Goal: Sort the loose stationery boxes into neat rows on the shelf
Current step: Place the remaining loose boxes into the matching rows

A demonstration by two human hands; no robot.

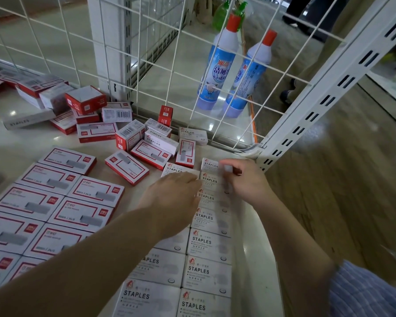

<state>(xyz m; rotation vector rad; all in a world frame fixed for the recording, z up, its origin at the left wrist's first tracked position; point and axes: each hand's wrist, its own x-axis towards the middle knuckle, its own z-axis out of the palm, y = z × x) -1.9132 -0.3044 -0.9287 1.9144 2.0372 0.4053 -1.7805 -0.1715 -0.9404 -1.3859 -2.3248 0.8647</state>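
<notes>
Nearest the camera, two neat columns of white cardboard boxes printed STAPLES (207, 274) are laid flat on the glossy white shelf (256, 225), close to its right edge; to their left, red-bordered white staple boxes (55, 216) are set flat in tidy rows; over the far end of the white columns the left hand (173, 197) is laid palm down, fingers loosely together and resting on a box, nothing being gripped; just beside it the right hand (245, 179) is seen with fingers curled at the topmost white box (210, 164), though motion blur hides whether it is pinched; beyond, a loose heap of red-and-white boxes (133, 138) is scattered, some tilted or on edge; behind the white wire grid panel (146, 58), two blue-and-white cleaner bottles with red caps (217, 67) are stood.
</notes>
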